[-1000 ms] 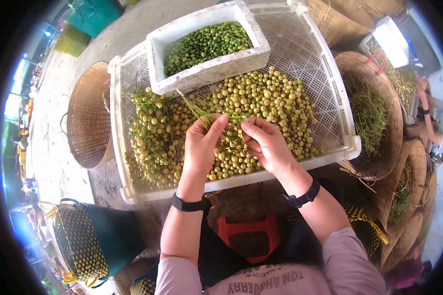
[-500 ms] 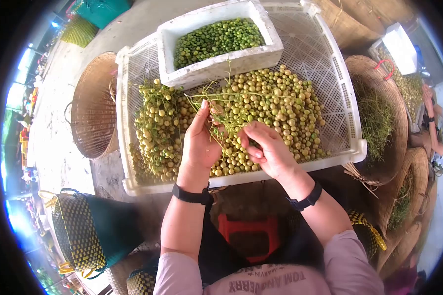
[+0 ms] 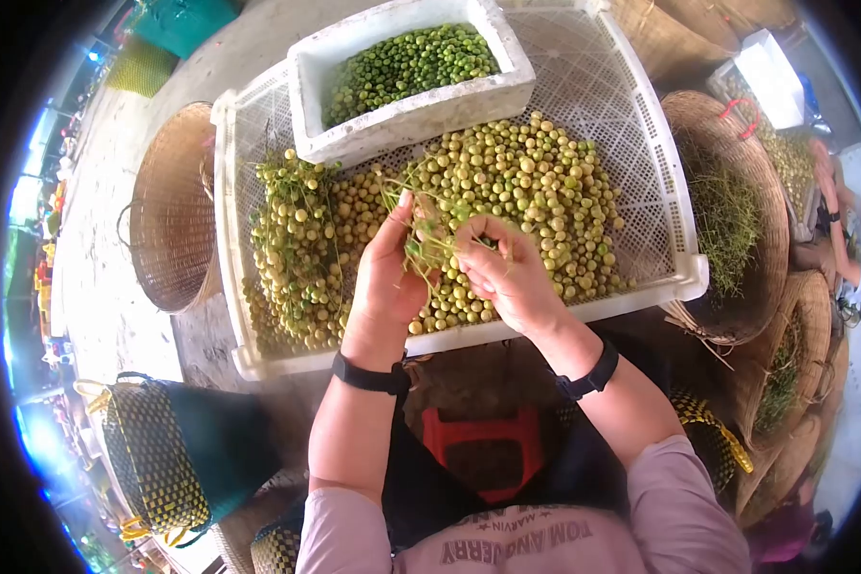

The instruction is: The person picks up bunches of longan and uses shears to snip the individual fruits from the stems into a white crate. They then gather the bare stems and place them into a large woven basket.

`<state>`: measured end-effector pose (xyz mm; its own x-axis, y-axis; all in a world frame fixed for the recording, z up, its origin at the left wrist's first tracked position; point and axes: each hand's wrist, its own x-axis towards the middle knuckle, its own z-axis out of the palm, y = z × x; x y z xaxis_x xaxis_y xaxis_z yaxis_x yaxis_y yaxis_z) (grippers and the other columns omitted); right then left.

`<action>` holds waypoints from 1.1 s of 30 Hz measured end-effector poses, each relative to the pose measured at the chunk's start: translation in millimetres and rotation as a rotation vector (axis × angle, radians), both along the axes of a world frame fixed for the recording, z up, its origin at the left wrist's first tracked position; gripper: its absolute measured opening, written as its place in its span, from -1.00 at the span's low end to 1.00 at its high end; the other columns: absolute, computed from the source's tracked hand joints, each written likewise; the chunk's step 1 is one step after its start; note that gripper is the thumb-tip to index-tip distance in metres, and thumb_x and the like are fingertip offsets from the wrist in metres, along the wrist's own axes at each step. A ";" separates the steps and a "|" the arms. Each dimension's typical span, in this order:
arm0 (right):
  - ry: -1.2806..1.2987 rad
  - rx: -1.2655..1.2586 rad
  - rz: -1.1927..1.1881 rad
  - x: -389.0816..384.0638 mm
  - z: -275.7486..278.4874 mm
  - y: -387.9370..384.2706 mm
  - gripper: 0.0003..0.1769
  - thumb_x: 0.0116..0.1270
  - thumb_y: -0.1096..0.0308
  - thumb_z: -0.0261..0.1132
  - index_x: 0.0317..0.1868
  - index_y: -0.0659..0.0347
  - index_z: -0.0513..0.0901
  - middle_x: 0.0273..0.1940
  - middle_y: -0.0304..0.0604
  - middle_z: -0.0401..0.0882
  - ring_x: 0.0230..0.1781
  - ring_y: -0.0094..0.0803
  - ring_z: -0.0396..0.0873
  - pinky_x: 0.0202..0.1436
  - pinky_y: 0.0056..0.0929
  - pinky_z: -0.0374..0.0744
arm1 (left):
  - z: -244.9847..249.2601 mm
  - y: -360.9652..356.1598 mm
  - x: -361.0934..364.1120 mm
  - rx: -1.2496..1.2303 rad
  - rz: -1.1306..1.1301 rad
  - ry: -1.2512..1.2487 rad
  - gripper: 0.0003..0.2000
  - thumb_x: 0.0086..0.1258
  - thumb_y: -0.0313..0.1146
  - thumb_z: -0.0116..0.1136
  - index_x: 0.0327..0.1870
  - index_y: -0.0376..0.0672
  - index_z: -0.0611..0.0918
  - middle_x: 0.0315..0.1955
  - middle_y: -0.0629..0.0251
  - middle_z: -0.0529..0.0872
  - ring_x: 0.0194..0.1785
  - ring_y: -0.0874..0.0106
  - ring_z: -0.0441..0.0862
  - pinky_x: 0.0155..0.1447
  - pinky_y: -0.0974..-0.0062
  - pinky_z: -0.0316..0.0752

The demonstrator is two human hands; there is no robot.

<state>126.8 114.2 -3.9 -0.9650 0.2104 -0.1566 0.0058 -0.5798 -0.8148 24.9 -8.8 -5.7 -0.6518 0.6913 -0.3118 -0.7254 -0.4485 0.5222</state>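
My left hand [image 3: 390, 277] is closed around a thin green fruit stalk [image 3: 432, 251], thumb pointing up. Facing it, my right hand [image 3: 509, 277] has its fingers curled in a pinch on the stalk's right side. Beneath both hands lies a heap of small round yellow-green fruits [image 3: 536, 191] in a white mesh tray [image 3: 631, 105]. Fruits still on their stalks [image 3: 292, 244] are bunched at the tray's left side. A white foam box [image 3: 411, 120] rests on the tray's far side and holds smaller, greener fruits [image 3: 411, 72].
Left of the tray stands a wicker basket [image 3: 172, 210]. To the right, another basket [image 3: 674, 124] contains stripped stalks [image 3: 722, 220]. A woven bag [image 3: 153, 459] is at lower left, a red stool [image 3: 483, 430] below the tray. Another person's arm [image 3: 837, 220] shows at far right.
My right hand has moved slightly up and left, closing onto the stalk near my left hand. The stalk's long branches that reached right no longer show. The view has shifted slightly.
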 end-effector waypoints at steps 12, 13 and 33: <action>-0.029 -0.311 0.039 1.0 11.9 11.4 -0.90 0.40 0.28 0.12 -0.22 0.10 0.44 -0.37 -0.28 0.49 -0.65 -0.73 0.19 -0.64 -0.78 0.14 | 18.6 4.7 1.0 -0.143 0.164 -0.021 -0.86 0.40 -0.25 0.21 -0.26 -0.09 0.60 -0.41 0.46 0.62 -0.41 0.63 0.51 -0.38 0.67 0.43; -0.070 -0.263 -0.006 1.6 11.9 10.7 -0.88 0.42 0.24 0.16 -0.18 0.07 0.47 -0.36 -0.28 0.50 -0.64 -0.73 0.20 -0.64 -0.78 0.14 | 15.9 5.8 0.7 -0.179 0.179 0.024 -0.87 0.39 -0.26 0.22 -0.25 -0.10 0.60 -0.40 0.44 0.63 -0.41 0.63 0.51 -0.38 0.67 0.43; -0.185 -0.151 -0.043 -1.5 10.0 1.9 -0.77 0.29 0.24 0.40 -0.14 0.08 0.57 -0.52 -0.57 0.38 -0.68 -0.85 0.16 -0.66 -0.77 0.10 | 13.2 13.5 8.9 -0.282 0.164 0.210 -0.90 0.37 -0.36 0.26 -0.19 -0.13 0.62 -0.36 0.48 0.65 -0.39 0.66 0.49 -0.27 0.74 0.41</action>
<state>125.4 116.1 6.1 -0.9075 0.2110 -0.3631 0.1200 -0.6982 -0.7058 33.8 4.7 7.5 -0.8162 0.4792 -0.3228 -0.5205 -0.3673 0.7708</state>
